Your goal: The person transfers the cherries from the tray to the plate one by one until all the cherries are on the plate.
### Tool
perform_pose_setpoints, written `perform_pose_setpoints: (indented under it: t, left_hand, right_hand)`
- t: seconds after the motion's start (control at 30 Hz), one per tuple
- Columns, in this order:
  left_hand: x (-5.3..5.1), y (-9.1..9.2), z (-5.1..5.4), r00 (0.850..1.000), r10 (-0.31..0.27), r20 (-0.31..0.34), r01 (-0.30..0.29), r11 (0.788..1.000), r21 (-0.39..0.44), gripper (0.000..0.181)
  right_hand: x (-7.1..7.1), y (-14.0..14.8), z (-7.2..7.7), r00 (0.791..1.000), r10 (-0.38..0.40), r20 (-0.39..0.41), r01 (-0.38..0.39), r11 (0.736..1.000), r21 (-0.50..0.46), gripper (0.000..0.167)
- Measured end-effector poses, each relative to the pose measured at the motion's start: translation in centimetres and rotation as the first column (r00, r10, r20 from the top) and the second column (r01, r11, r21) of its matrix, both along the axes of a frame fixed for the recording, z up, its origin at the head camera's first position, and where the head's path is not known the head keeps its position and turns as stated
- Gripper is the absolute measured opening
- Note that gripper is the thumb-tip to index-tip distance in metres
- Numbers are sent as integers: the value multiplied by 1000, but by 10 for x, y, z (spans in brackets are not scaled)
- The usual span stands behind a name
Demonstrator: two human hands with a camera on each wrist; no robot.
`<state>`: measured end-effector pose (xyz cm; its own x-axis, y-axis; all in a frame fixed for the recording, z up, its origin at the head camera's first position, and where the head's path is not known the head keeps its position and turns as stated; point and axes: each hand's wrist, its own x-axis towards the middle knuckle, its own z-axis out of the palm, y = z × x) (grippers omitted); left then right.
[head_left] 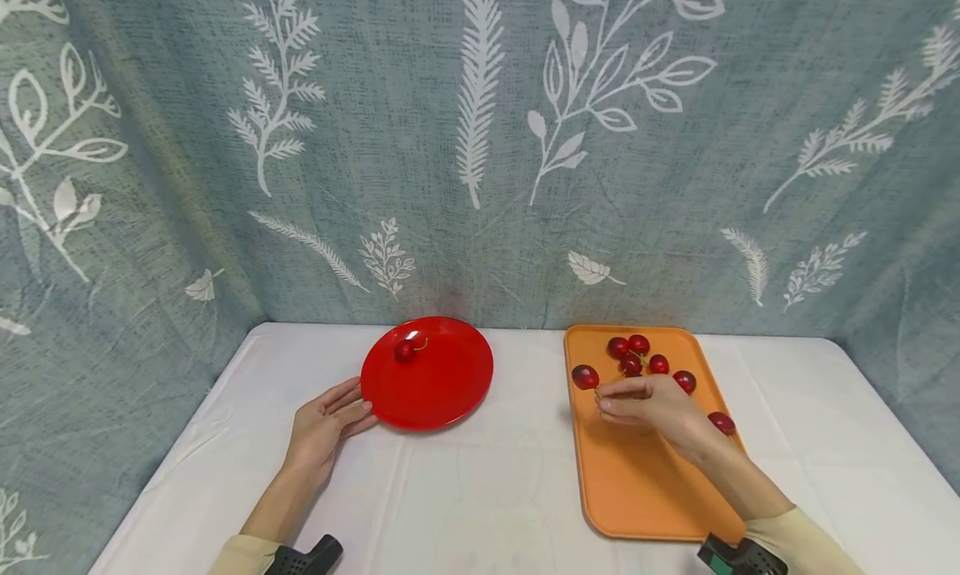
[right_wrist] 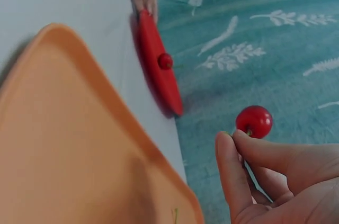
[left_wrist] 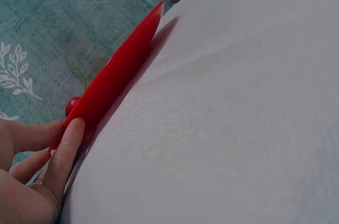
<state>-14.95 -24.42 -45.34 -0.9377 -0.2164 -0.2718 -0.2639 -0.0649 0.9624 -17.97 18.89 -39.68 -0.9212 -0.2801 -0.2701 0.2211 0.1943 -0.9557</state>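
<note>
My left hand [head_left: 318, 433] grips the left rim of a round red plate [head_left: 442, 400], thumb on top and fingers at the edge and underneath. The plate looks slightly raised off the cloth in the left wrist view. On it lies one cherry [head_left: 405, 350] with a thin green stem. Over the orange tray [head_left: 637, 492], my right hand [head_left: 652, 404] pinches another cherry [right_wrist: 254, 122] by its stem between thumb and fingertip. Several more cherries [head_left: 632, 364] lie at the tray's far end, and one cherry [head_left: 722, 422] is by its right edge.
A white cloth [head_left: 480, 492] covers the table under plate and tray. Behind and at both sides hangs a blue-green curtain [head_left: 420, 142] with white leaf prints. A gap of white cloth separates the plate from the tray.
</note>
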Motion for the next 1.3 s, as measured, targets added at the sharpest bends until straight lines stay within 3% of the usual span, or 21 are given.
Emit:
perform_pose_setpoints:
  t: [0.33, 0.63, 0.77, 0.97, 1.13, 1.3]
  left_hand:
    - [-3, -2, 0, 1000, 3, 13, -3, 1000, 4, 59]
    - [-2, 0, 0, 1000, -2, 14, 2, 1000, 4, 60]
    - [-1, 0, 0, 1000, 3, 17, -3, 1000, -2, 59]
    - [0, 1, 1, 1000, 0, 20, 0, 1000, 8, 59]
    - [-2, 0, 1, 999, 7, 34, -7, 1000, 10, 60]
    - [-1, -1, 3, 1000, 11, 29, -11, 1000, 11, 60]
  right_hand:
    - [-20, -20, 12, 999, -29, 29, 30, 999, -32, 40]
    - [-37, -41, 7, 999, -15, 29, 20, 984, -179, 41]
    - [-43, -56, 8, 998, -26, 52, 36, 982, -186, 40]
    - [-55, -75, 9, 995, 19, 101, 3, 975, -223, 41]
    - [-67, -94, 6, 986, 9, 167, 39, 958, -285, 40]
    - [-76, -117, 1, 985, -25, 172, 70, 963, -262, 35]
